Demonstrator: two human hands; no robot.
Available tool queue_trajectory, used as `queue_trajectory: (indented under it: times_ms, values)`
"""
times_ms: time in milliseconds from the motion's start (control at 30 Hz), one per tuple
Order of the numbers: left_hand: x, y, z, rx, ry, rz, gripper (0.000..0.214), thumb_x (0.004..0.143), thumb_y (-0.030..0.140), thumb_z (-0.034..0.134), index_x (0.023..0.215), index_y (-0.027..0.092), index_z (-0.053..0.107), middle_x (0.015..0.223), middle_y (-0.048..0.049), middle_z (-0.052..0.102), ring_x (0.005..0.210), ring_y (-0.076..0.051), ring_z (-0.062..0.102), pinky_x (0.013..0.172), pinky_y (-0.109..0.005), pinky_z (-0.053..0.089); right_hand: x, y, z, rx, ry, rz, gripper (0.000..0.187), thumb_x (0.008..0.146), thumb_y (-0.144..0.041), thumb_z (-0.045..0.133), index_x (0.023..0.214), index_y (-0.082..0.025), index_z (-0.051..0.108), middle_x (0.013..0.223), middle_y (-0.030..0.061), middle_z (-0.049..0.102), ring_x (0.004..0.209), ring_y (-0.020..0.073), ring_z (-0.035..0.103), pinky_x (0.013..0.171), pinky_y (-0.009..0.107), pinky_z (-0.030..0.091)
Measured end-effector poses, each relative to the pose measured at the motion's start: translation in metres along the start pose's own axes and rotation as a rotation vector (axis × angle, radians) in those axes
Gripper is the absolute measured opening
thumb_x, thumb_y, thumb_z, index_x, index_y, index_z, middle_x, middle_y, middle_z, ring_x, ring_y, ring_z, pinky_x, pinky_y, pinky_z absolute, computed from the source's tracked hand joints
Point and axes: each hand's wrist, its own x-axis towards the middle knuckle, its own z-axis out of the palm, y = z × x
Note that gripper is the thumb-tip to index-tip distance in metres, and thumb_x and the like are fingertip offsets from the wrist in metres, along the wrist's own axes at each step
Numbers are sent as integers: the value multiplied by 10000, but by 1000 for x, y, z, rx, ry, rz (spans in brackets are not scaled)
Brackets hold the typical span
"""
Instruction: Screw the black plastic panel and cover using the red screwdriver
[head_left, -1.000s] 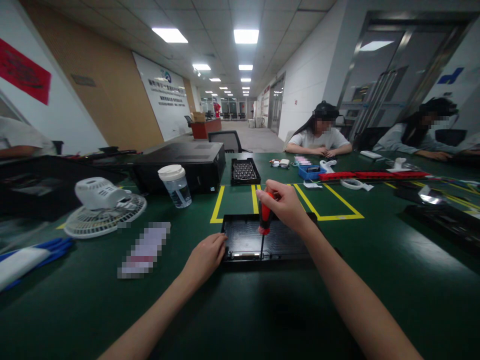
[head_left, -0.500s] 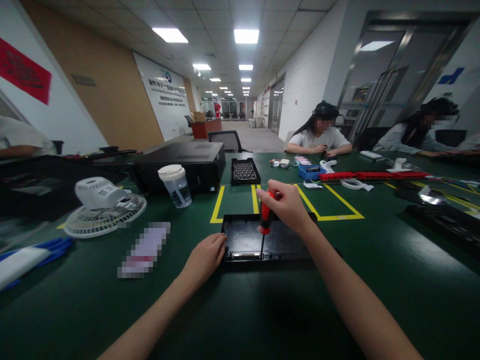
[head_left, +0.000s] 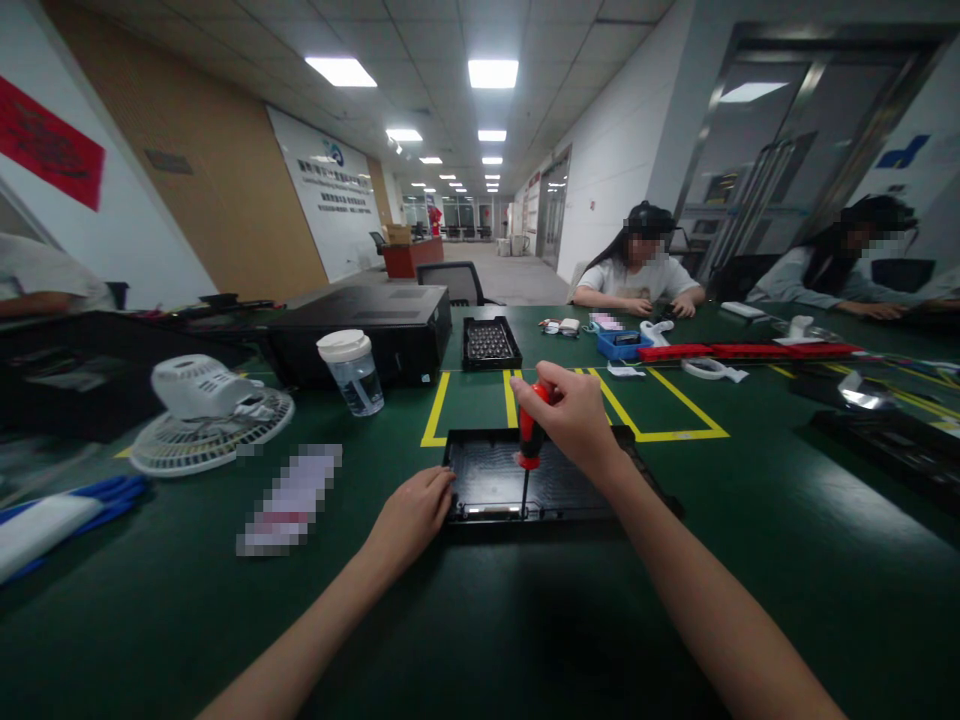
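Note:
A shallow black panel (head_left: 487, 470) with a raised rim lies flat on the green table in front of me. My right hand (head_left: 576, 415) is wrapped round the red and black handle of a screwdriver (head_left: 531, 430). The screwdriver stands almost upright, its shaft reaching down to the panel's near edge. Whether a screw sits under the tip is too small to tell. My left hand (head_left: 415, 508) grips the panel's left edge, fingers over the rim and thumb hidden. A pale strip (head_left: 491, 511) shows on the panel left of the tip.
Left of me are a white fan (head_left: 210, 415), a lidded plastic cup (head_left: 351, 372), and blue gloves (head_left: 90, 505). A large black case (head_left: 360, 330) and a black tray (head_left: 491, 343) stand behind the panel. A blue bin (head_left: 624, 345) is further right. Co-workers sit across the table.
My right hand has turned slightly about the screwdriver handle, while the shaft stays in the same place. My left hand and the panel have hardly moved. A co-worker's hands have moved apart.

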Motion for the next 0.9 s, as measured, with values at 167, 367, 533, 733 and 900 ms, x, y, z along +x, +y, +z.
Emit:
queue_trajectory:
  times_ms: [167,367,533,733,900]
  values:
    - [0,0,0,13,-4,1,301,889,234,367,1099,159,568,1153,-114,590,1057,-209,558,942,-353,426,-2,-3,3,-44,55,23,412,816,-384,508,550,-185,265,481,-60,245,449,74,256,487,242,200]
    - [0,0,0,20,-2,-1,294,890,234,361,1094,183,566,1150,-97,592,1063,-203,557,943,-346,426,-4,-4,5,-63,97,47,413,805,-384,522,547,-187,266,481,-60,256,448,74,262,485,240,206]
    - [0,0,0,18,-1,-6,289,885,228,371,1090,181,570,1145,-96,599,1065,-207,556,944,-349,426,-6,-3,10,-37,128,67,422,789,-411,540,559,-187,265,488,-65,253,445,69,264,480,232,205]
    - [1,1,0,10,-2,-9,288,880,216,379,1088,162,571,1146,-109,599,1049,-205,560,944,-355,424,-6,0,16,-6,180,92,357,825,-329,476,555,-184,293,479,-66,267,434,69,283,483,229,209]
    - [0,-1,0,20,-10,-5,298,885,223,376,1106,153,564,1158,-112,591,1059,-202,554,947,-348,421,-6,0,17,79,165,94,320,820,-262,459,560,-188,288,484,-66,269,438,71,292,478,226,214]
